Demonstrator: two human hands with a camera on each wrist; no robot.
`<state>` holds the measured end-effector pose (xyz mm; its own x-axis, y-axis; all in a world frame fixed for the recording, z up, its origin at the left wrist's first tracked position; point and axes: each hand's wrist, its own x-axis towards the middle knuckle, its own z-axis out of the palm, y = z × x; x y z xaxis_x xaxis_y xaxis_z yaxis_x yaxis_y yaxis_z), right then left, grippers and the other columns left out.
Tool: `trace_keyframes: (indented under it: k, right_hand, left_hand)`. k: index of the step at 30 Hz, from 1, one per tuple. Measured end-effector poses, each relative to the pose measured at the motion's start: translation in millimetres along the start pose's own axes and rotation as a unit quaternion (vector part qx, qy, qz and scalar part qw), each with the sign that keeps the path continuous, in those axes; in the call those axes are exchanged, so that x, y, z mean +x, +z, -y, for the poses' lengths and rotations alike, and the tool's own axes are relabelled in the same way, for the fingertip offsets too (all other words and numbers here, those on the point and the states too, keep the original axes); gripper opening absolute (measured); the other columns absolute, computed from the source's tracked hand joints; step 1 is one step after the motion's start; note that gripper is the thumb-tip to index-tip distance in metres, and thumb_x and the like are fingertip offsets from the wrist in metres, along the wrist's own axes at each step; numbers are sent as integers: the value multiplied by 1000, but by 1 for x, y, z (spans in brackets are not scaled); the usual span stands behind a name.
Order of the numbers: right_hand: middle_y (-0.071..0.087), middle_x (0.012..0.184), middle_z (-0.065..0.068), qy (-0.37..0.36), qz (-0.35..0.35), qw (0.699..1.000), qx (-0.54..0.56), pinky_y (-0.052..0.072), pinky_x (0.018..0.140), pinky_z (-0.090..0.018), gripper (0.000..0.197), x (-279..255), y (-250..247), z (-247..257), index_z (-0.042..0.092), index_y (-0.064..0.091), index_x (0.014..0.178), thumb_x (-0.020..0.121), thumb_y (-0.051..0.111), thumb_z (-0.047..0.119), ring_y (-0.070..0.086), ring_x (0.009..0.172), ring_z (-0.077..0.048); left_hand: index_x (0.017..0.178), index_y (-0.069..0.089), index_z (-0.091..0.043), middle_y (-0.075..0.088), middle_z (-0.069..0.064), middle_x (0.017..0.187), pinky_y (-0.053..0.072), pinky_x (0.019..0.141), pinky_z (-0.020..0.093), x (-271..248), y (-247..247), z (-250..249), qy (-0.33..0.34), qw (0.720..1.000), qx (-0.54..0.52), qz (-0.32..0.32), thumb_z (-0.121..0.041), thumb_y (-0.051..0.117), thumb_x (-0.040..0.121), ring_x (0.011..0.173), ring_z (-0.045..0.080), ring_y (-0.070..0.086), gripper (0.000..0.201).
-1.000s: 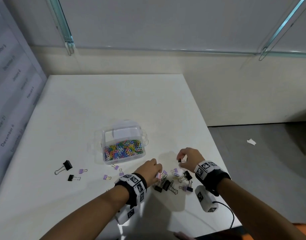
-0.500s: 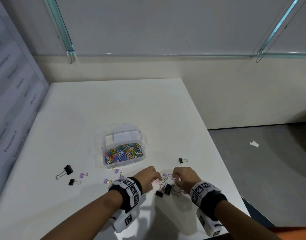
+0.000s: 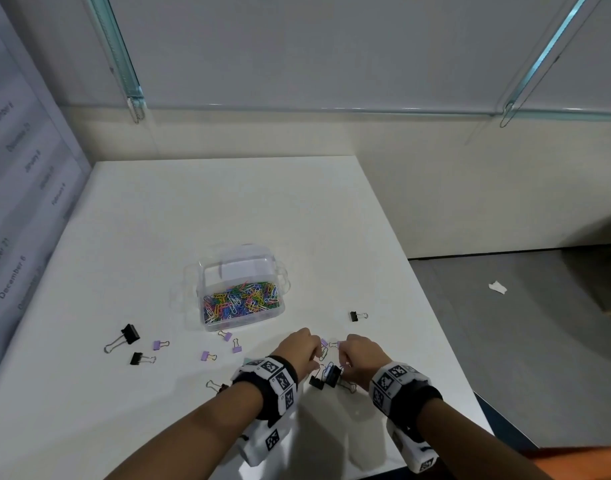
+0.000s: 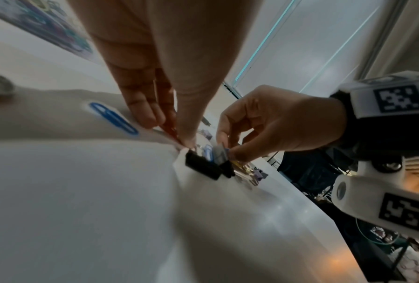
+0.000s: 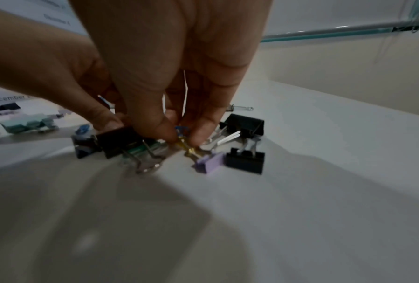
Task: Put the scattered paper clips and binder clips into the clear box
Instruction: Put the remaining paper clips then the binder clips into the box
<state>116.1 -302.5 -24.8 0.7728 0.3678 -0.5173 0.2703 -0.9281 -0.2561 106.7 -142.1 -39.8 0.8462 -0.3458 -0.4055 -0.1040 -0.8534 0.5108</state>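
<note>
Since a second ago the right hand [image 3: 361,358] left the small black binder clip [image 3: 354,316] far right and joined the left hand [image 3: 298,348] over the pile, near of the clear box [image 3: 243,289]

Left wrist: left fingertips [image 4: 186,139] pinch something red at the tabletop

Right wrist: right fingertips [image 5: 169,134] pinch a blue paper clip [image 5: 181,130] above a purple binder clip [image 5: 209,161]

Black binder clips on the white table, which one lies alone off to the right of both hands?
The small black binder clip right of the clear plastic box. It lies alone beyond the right hand; the other black ones lie far left or between the hands.
</note>
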Motion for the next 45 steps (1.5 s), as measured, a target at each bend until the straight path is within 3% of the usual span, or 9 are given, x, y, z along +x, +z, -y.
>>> trace_keyframes:
  k: [5, 11, 19, 27, 30, 33, 38, 40, 45]
  right_hand:
    - [44, 95, 0, 1, 16, 1000, -10, 31, 75, -23, 25, -9, -12, -5, 13, 59, 103, 78, 56, 8, 48, 95, -22]
    - [42, 70, 7, 18, 50, 998, -29, 32, 58, -22, 37, -8, -17, -1, 28, 31, 57, 77, 57, 10, 41, 84, -15]
    - [40, 73, 8, 15, 27, 1000, 8, 25, 53, -11, 38, -4, -16, 0, 31, 31, 59, 76, 60, 13, 41, 82, -14]
    - [48, 71, 9, 63, -13, 993, 103, 46, 73, -27, 18, -17, -14, -6, 17, 60, 93, 75, 60, 12, 48, 80, -15]
    - [63, 78, 1, 84, -27, 990, 111, 45, 74, -23, 14, -21, -14, -3, 20, 61, 73, 78, 53, 10, 60, 87, -25]
    - [69, 97, -10, 75, -25, 993, 83, 46, 74, -25, 36, -19, -12, -1, 30, 37, 53, 78, 54, 11, 63, 95, -28]
    - [60, 77, -3, 70, 8, 996, 52, 33, 57, -20, 15, -12, -9, -1, 15, 58, 61, 76, 59, 10, 46, 79, -15]
    - [42, 64, 5, 64, 6, 997, 52, 27, 50, -15, 25, -10, -8, -1, 18, 49, 54, 76, 55, 8, 44, 77, -17]
    - [51, 76, -1, 92, -1, 994, 53, 41, 65, -22, 35, -16, -10, -4, 23, 34, 55, 76, 60, 13, 49, 74, -19]
  left_hand:
    - [102, 63, 0, 55, 14, 109, 45, 90, 36, 4, -3, -3, -16, 999, 35, 34, -16, 59, 89, 104, 34, 58, 21]
    - [102, 58, 0, 53, 18, 117, 43, 93, 38, 4, -1, -2, -28, 999, 29, 19, -16, 52, 92, 107, 33, 55, 19]
    - [106, 39, -6, 63, 18, 105, 50, 80, 48, 0, -2, -5, 12, 1000, 3, -24, -8, 33, 93, 89, 36, 61, 14]
    - [107, 50, -10, 52, 12, 113, 44, 89, 37, 8, 5, -9, -22, 999, -22, -29, -27, 56, 86, 104, 31, 53, 27]
    - [109, 50, -8, 49, 13, 117, 44, 92, 39, 13, 5, -14, -32, 999, -1, -24, -28, 59, 85, 108, 32, 51, 33]
    - [113, 50, -7, 49, 14, 122, 44, 94, 40, 18, 6, -18, -32, 999, 22, -14, -17, 56, 88, 111, 33, 52, 28]
    - [112, 53, -5, 54, 16, 119, 42, 93, 38, 19, 4, -15, -13, 999, 44, -8, -5, 46, 89, 111, 34, 53, 23]
    - [111, 50, -3, 55, 18, 118, 42, 91, 39, 18, 4, -15, -10, 998, 66, -10, -4, 46, 89, 109, 35, 54, 23]
    - [115, 49, 1, 55, 20, 119, 43, 90, 40, 15, -3, -13, -5, 995, 105, 3, -6, 47, 89, 109, 37, 54, 27]
